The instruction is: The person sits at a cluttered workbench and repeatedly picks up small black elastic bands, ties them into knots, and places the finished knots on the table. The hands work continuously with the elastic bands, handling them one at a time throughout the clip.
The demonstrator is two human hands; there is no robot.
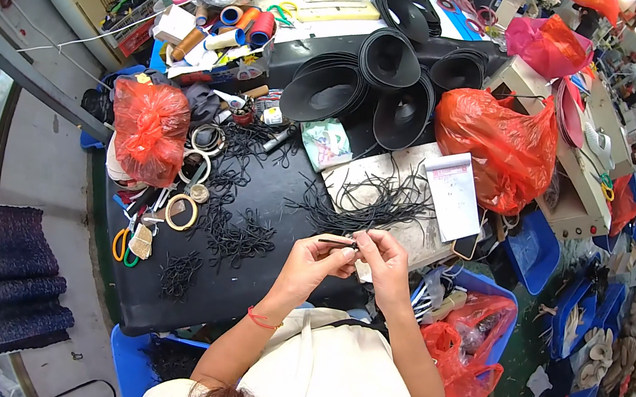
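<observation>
My left hand [320, 259] and my right hand [382, 258] meet in front of my body, fingertips pinched close together. Between them is a short piece of thin black cord [336, 241], one end sticking out past my left fingers; most of it is hidden by the fingertips. Just beyond the hands, a loose heap of black cords [385, 200] lies over a pale board [419, 245]. Tangled piles of black cord [236, 237] and a smaller bunch [180, 273] rest to the left on the black tabletop [137, 299].
Stacks of curved black sheets [324, 92] stand at the back. Red plastic bags [495, 148] sit to the right, beside a notepad [453, 196] and a phone [465, 245]. Tape rolls [181, 212], scissors [126, 246] and another red bag [148, 132] line the left edge.
</observation>
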